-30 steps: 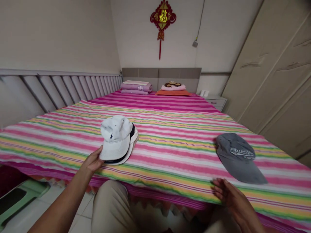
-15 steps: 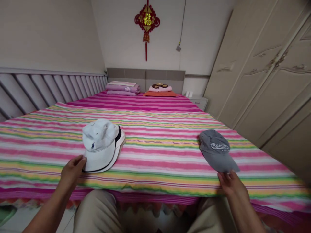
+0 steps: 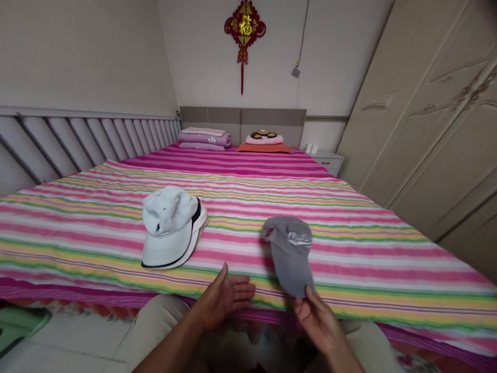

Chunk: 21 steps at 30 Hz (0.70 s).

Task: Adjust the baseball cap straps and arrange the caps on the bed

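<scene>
A grey baseball cap (image 3: 292,259) with pale lettering hangs over the front part of the bed, slightly blurred by motion. My right hand (image 3: 320,318) pinches the tip of its brim between thumb and fingers. To its left, my left hand (image 3: 229,295) is held out with fingers stretched and thumb up, touching nothing. Farther left, a white baseball cap (image 3: 169,217) with a small dark logo rests on top of other caps (image 3: 202,217), of which a dark edge and a pale brim show.
A striped sheet (image 3: 233,207) covers the bed. Folded purple bedding (image 3: 205,140) and a pink folded item (image 3: 265,139) lie by the headboard (image 3: 272,119). A slatted rail (image 3: 97,132) lines the left side; a wardrobe (image 3: 430,114) stands right. A green stool (image 3: 23,321) is at lower left.
My left hand has let go of the white cap's brim and moved right, its fingers opening. My right hand has carried the grey cap leftward, toward the middle. The view has shifted slightly.
</scene>
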{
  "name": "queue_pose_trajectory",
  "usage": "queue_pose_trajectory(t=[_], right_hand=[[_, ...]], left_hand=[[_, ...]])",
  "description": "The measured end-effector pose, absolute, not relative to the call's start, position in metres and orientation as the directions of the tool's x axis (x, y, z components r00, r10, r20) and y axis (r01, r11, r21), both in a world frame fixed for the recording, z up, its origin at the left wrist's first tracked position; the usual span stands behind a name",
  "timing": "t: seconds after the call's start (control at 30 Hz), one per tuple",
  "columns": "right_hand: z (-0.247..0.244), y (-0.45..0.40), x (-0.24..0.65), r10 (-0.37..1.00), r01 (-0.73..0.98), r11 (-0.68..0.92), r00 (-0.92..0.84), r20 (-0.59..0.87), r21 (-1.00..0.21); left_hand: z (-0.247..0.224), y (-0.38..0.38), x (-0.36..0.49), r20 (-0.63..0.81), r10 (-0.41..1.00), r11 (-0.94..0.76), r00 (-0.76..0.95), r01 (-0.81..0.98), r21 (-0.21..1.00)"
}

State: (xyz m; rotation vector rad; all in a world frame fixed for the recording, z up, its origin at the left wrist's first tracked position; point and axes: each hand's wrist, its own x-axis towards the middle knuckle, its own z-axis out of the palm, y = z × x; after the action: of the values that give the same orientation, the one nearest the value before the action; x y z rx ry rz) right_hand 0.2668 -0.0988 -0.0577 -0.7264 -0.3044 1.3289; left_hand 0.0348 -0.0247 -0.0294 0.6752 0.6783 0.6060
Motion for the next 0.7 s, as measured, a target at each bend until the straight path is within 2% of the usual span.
queue_pose_trajectory(t=[0.07, 0.1, 0.2, 0.3, 0.4, 0.5, 0.6, 0.7], right_hand=[[-0.065, -0.112, 0.237, 0.958, -0.764, -0.075, 0.123, -0.26, -0.64], [-0.07, -0.119, 0.226, 0.967, -0.703, -0.147, 0.045, -0.25, -0.696], [-0.085, -0.133, 0.215, 0.971, -0.358, -0.237, -0.055, -0.233, -0.903], [-0.094, -0.133, 0.229, 0.974, -0.072, -0.228, -0.021, -0.227, -0.971], [-0.081, -0.122, 0.253, 0.986, 0.019, -0.158, 0.059, -0.157, -0.987], [-0.042, -0.11, 0.265, 0.989, 0.05, -0.08, 0.128, -0.073, -0.996], [0.005, -0.102, 0.257, 0.955, 0.117, 0.108, 0.263, 0.136, -0.987], [0.032, -0.098, 0.236, 0.983, 0.053, 0.176, 0.034, 0.178, -0.983]], left_hand=[[-0.021, -0.016, 0.047, -0.306, 0.675, 0.688, 0.672, -0.422, 0.591], [-0.015, -0.012, 0.049, -0.309, 0.696, 0.688, 0.649, -0.479, 0.545], [-0.002, -0.003, 0.045, -0.345, 0.755, 0.652, 0.558, -0.576, 0.494], [0.006, -0.009, 0.033, -0.232, 0.84, 0.525, 0.491, -0.624, 0.58], [0.013, -0.025, 0.023, -0.091, 0.835, 0.458, 0.543, -0.594, 0.662], [0.019, -0.041, 0.021, 0.006, 0.766, 0.441, 0.643, -0.531, 0.723], [0.028, -0.051, 0.022, -0.007, 0.654, 0.455, 0.756, -0.386, 0.802], [0.041, -0.057, 0.023, -0.107, 0.641, 0.418, 0.76, -0.228, 0.88]])
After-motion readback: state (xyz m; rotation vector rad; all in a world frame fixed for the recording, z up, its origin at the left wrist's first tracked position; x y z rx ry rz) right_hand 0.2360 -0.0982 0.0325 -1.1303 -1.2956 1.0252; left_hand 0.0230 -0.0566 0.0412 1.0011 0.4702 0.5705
